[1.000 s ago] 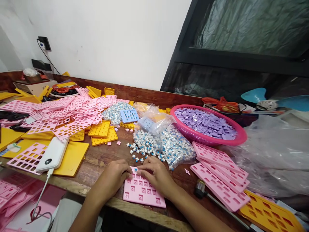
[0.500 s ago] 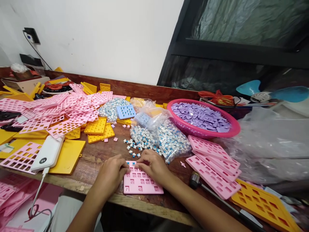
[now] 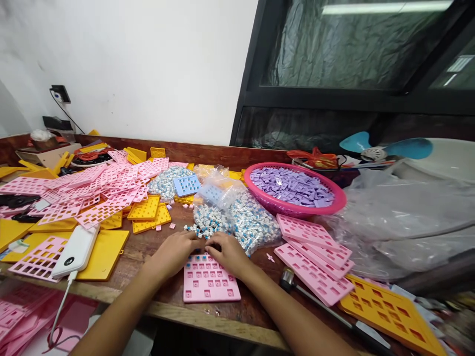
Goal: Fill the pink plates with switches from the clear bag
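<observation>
A pink plate with square sockets lies flat at the table's front edge, with a few blue-and-white key switches seated along its far left. My left hand is just past the plate's far left corner, its fingers drawn together beside the loose switches. Over the plate's far edge, my right hand has its thumb and fingers bent inward, close to the left fingertips. Whatever either hand pinches is too small or hidden to make out. A heap of switches spills from a clear bag just beyond.
At the right are stacked pink plates, a hammer and a yellow plate. A pink basket holds purple pieces. Pink sheets, yellow trays and a white power bank are at the left.
Both hands have moved from the plate's top row toward the loose switches beyond it. Another switch now shows at the plate's left side. The camera view has shifted slightly.
</observation>
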Demonstrator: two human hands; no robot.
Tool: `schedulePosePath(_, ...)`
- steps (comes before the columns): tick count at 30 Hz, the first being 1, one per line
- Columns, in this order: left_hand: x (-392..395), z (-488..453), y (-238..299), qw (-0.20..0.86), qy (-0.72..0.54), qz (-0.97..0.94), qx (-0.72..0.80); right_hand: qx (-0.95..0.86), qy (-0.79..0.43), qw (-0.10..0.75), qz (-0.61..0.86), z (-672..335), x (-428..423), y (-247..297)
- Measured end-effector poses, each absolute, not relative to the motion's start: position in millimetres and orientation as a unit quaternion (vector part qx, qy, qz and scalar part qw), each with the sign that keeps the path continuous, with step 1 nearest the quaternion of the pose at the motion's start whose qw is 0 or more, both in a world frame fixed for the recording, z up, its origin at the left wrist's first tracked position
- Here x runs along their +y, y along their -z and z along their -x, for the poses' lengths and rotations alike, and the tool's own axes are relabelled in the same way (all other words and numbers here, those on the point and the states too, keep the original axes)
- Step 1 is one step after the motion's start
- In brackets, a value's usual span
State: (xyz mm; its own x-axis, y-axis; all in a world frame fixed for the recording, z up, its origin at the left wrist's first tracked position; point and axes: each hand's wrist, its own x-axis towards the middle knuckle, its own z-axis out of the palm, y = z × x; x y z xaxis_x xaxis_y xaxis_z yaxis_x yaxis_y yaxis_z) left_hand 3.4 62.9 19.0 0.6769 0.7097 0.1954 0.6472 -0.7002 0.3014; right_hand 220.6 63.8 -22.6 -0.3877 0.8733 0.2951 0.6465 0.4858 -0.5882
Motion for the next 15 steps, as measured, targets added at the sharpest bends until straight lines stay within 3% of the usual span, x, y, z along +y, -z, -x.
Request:
schedulePosePath(7, 91.9, -18.2, -15.1, 0.080, -0.066, -0.935, 0.339, -0.792, -0.214, 0.369, 0.437, -235.1, 62.7, 13.5)
schedulePosePath(15, 74.7, -19.0, -41.4, 0.101, -0.106, -0.921, 0.362, -0.756, -0.315, 0.402, 0.409, -244.8, 56.8, 7.5)
